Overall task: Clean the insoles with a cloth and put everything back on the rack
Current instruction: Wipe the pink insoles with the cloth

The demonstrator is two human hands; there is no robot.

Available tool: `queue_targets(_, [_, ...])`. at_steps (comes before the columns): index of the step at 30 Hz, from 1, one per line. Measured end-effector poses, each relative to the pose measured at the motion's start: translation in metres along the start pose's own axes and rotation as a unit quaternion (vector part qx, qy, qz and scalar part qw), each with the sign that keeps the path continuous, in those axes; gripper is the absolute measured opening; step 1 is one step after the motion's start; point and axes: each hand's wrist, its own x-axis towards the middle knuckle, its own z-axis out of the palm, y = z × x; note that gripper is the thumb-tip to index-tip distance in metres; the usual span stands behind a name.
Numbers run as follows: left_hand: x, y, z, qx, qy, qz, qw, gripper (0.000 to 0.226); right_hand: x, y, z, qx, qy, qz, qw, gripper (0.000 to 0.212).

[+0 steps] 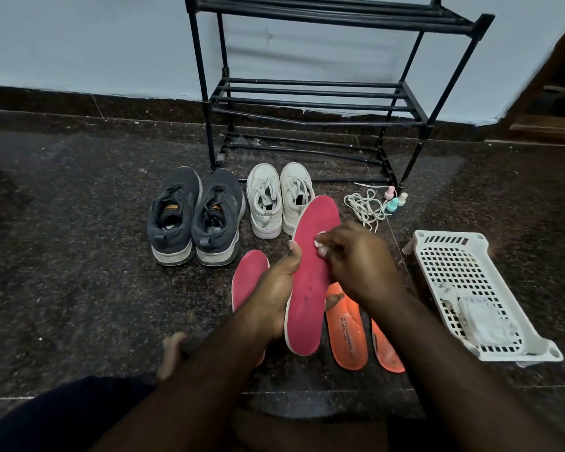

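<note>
I am holding a pink insole (310, 278) up off the floor with my left hand (274, 295), thumb curling over its left edge and fingers wrapping behind it. My right hand (356, 259) is pinching a small white cloth (320, 241) against the insole's upper part. A second pink insole (247, 282) and two orange insoles (346, 334) are lying on the floor beneath, in front of the black rack (310, 102).
</note>
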Motion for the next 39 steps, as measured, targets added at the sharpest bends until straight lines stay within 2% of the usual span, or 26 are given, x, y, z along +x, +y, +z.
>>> queue_targets(4, [-0.002, 0.0, 0.007, -0.07, -0.001, 0.013, 0.997, 0.063, -0.008, -0.013, 0.013, -0.005, -0.032, -0.038, 0.999, 0.014])
queue_targets(7, [-0.005, 0.006, 0.008, -0.101, 0.034, 0.028, 0.994, 0.069, -0.019, -0.024, 0.019, 0.028, -0.072, -0.044, 0.996, 0.015])
queue_targets(10, [-0.005, 0.005, 0.007, -0.115, 0.043, 0.025, 0.992, 0.063, -0.016, -0.021, 0.017, 0.04, -0.036, -0.009, 0.998, 0.009])
queue_targets(13, [-0.005, 0.004, 0.008, -0.096, 0.05, 0.035, 0.993, 0.069, -0.012, -0.016, 0.018, 0.017, -0.004, 0.011, 1.0, 0.004])
queue_targets(15, [-0.006, 0.006, 0.007, -0.078, 0.068, 0.026, 0.994, 0.063, -0.017, -0.022, 0.024, 0.004, -0.045, -0.004, 0.999, 0.004])
queue_targets(17, [-0.005, 0.008, 0.003, -0.059, 0.086, 0.019, 0.994, 0.066, -0.022, -0.028, 0.027, 0.004, -0.108, -0.018, 0.994, 0.011])
queue_targets(20, [-0.004, 0.009, 0.001, -0.048, 0.087, 0.023, 0.995, 0.069, -0.02, -0.029, 0.018, 0.031, -0.155, 0.006, 0.987, 0.013])
queue_targets(23, [-0.005, 0.007, 0.006, -0.061, 0.07, 0.039, 0.995, 0.056, -0.017, -0.025, 0.015, 0.015, -0.062, 0.01, 0.998, 0.012])
queue_targets(25, [-0.003, 0.005, 0.005, -0.065, 0.065, 0.04, 0.995, 0.055, -0.016, -0.024, 0.018, -0.007, -0.024, 0.008, 1.0, 0.013])
queue_targets(27, [-0.005, 0.006, 0.004, -0.068, 0.066, 0.04, 0.995, 0.062, -0.019, -0.03, 0.024, 0.0, -0.04, -0.001, 0.999, 0.011])
queue_targets(30, [-0.004, 0.011, 0.001, -0.042, 0.096, 0.025, 0.994, 0.066, -0.024, -0.038, 0.025, 0.017, -0.103, -0.01, 0.994, 0.013])
queue_targets(33, [0.002, 0.011, -0.003, -0.026, 0.093, 0.022, 0.995, 0.075, -0.021, -0.034, 0.013, 0.121, -0.152, 0.065, 0.979, 0.018])
queue_targets(35, [0.003, 0.01, -0.003, -0.031, 0.08, 0.028, 0.996, 0.076, -0.018, -0.03, 0.008, 0.187, -0.116, 0.11, 0.969, 0.021])
queue_targets(36, [0.004, 0.01, -0.005, -0.033, 0.076, 0.031, 0.996, 0.075, -0.017, -0.027, 0.007, 0.184, -0.087, 0.108, 0.973, 0.022])
queue_targets(39, [0.006, 0.008, -0.009, -0.043, 0.069, 0.045, 0.996, 0.071, -0.015, -0.022, 0.011, 0.068, -0.041, 0.032, 0.996, 0.018])
